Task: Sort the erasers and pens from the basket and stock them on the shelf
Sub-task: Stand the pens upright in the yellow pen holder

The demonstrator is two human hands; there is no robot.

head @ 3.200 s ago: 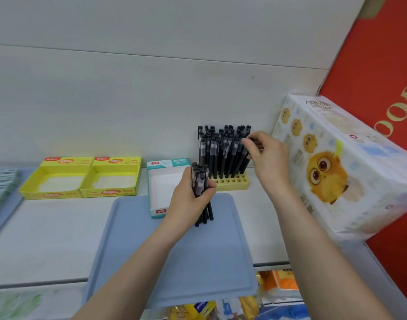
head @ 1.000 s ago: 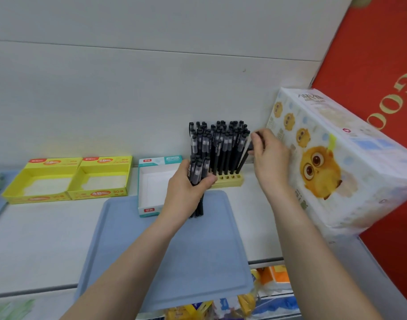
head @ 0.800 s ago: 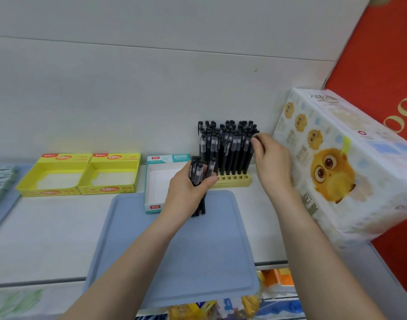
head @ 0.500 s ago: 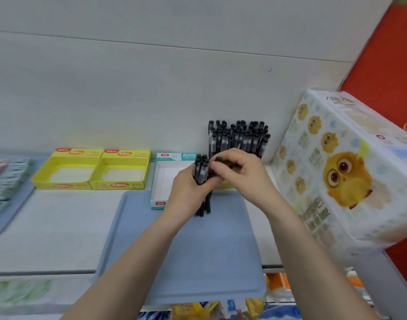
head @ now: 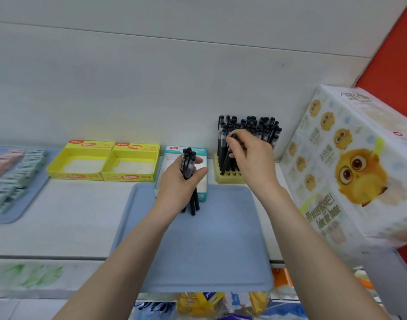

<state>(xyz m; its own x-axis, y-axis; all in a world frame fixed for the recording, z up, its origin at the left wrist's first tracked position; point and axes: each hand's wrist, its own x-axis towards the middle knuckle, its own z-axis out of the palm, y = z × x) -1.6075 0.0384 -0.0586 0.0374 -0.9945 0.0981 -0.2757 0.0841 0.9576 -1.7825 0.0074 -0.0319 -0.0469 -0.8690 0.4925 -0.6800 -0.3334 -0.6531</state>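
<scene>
My left hand grips a small bundle of black pens upright above the far edge of a blue tray. My right hand pinches a single black pen, its tip down at the front left of the yellow pen stand. Several black pens stand upright in that holder against the back wall. Rows of pale blue and pink erasers lie on another blue tray at the far left.
Two open yellow display boxes and a teal-and-white box sit along the shelf's back. A large tissue pack with owl pictures leans at the right. Packaged goods show on the shelf below.
My right hand left the stand, came over to the bundle in my left hand, took one pen from it, and has now carried that pen back to the stand's front left.
</scene>
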